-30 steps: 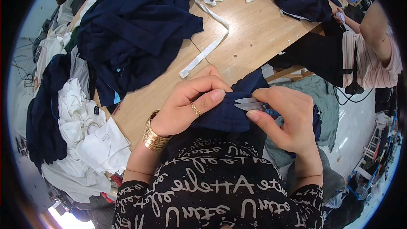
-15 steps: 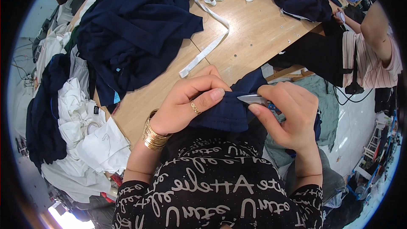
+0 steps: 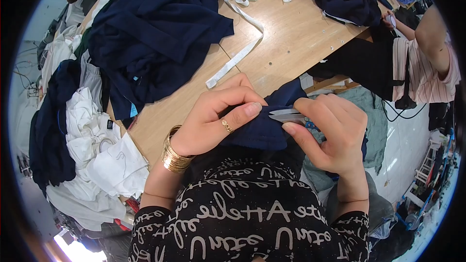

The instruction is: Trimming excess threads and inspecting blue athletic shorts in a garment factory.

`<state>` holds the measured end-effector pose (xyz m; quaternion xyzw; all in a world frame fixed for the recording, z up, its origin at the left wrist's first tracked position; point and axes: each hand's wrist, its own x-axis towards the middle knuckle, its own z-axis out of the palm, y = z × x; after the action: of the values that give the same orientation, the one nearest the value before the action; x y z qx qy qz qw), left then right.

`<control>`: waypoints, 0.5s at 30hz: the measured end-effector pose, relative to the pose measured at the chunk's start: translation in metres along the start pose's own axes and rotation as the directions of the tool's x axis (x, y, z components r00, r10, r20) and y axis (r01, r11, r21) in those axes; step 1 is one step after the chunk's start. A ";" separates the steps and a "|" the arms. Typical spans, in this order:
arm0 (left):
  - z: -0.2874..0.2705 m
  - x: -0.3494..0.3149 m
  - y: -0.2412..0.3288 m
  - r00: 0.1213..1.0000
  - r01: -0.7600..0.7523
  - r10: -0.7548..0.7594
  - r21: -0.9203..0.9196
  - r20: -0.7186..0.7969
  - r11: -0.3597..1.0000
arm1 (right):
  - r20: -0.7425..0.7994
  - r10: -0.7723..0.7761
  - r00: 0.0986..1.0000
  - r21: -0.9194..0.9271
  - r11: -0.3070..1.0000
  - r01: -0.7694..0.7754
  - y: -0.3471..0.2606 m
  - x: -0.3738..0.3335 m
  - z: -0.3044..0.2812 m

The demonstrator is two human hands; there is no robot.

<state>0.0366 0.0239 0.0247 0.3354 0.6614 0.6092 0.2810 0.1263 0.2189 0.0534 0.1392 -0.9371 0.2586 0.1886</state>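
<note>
Just off centre toward 4 o'clock, I have the navy cloth [image 3: 264, 136] held up in front of the wearer's body, near the edge of the wooden table [image 3: 286, 34]. My left hand [image 3: 218, 116] grasps it, thumb pressed over the upper fold, fingers curled behind. That hand wears a gold ring [image 3: 227, 125], with stacked gold bracelets [image 3: 176, 153] at the wrist. My right hand [image 3: 335, 133] comes in from 3 o'clock and clasps the small scissors [image 3: 287, 115] between thumb and fingers; the blades are slightly parted and point to 9 o'clock at the cloth. I can't tell whether the tips touch it.

The largest writing is at 6 o'clock: pale, handwriting-style lettering in rows across the black shirt [image 3: 233, 208]. On the white clothes [image 3: 97, 165], between 8 and 9 o'clock, sits a small dark label [image 3: 109, 124], too small for me to read. A light-blue patch [image 3: 133, 110] shows on the navy heap [image 3: 155, 43], which spreads toward 11 o'clock; I see no readable marks there. A white strip [image 3: 235, 65] trails down from 12 o'clock. Between 2 and 3 o'clock stands another person in a striped top [image 3: 422, 68].
</note>
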 end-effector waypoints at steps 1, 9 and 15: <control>0.001 0.000 0.001 0.999 0.017 -0.017 -0.007 -0.038 1.000 | 0.001 0.000 1.000 0.000 1.000 0.000 0.000 0.000 0.000; 0.003 -0.001 0.002 0.997 -0.018 0.023 0.065 -0.068 0.998 | -0.013 0.017 1.000 0.030 0.999 -0.017 0.001 -0.001 0.004; -0.002 -0.001 -0.002 0.999 -0.043 0.043 0.056 -0.003 0.997 | -0.012 0.072 0.997 0.060 0.996 -0.071 0.000 -0.003 0.007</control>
<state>0.0354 0.0222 0.0224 0.3562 0.6715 0.5968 0.2570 0.1270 0.2156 0.0468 0.1095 -0.9320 0.2940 0.1816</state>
